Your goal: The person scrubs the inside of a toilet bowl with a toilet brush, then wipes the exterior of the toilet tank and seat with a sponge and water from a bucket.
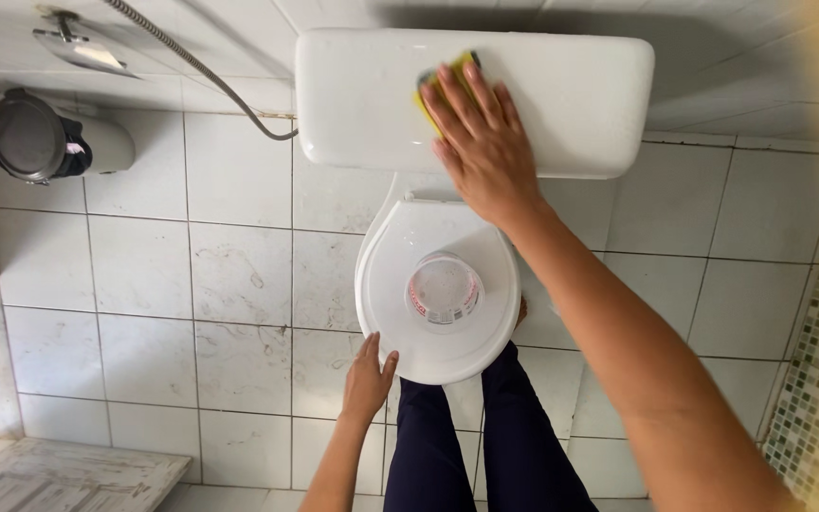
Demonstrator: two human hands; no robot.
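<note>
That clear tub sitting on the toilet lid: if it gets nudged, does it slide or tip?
The tub looks like thin, light plastic, so it would probably slide on the glossy lid. It looks wide, so tipping seems less likely. Neither hand touches it.
</note>
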